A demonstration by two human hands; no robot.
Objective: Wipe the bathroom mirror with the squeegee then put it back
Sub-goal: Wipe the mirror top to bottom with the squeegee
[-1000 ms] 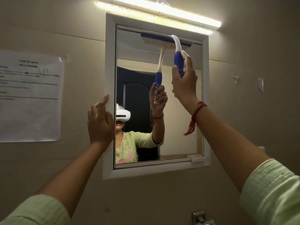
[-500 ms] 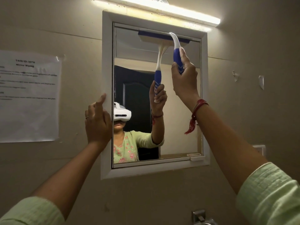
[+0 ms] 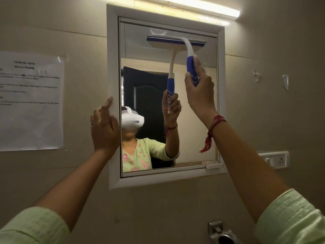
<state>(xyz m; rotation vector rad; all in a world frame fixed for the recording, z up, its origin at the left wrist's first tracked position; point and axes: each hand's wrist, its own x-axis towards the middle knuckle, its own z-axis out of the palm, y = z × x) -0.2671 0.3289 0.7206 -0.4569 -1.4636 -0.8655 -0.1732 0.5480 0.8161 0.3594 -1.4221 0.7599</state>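
The bathroom mirror (image 3: 193, 138) hangs on the wall in a white frame (image 3: 113, 67). A blue and white squeegee (image 3: 190, 65) has its blade pressed flat against the glass near the top, toward the right. My right hand (image 3: 199, 92) grips its blue handle from below. My left hand (image 3: 104, 127) rests against the frame's left side, index finger raised, holding nothing. The glass reflects the squeegee, the arm and a person in a light green top.
A tube light (image 3: 202, 6) glows above the mirror. A printed sheet (image 3: 29, 101) is taped to the wall at left. A switch plate (image 3: 274, 160) sits at right, and a metal holder (image 3: 221, 233) juts out below the mirror.
The squeegee blade has slid down a little from the mirror's top edge, my right hand with it. My left hand stays on the frame.
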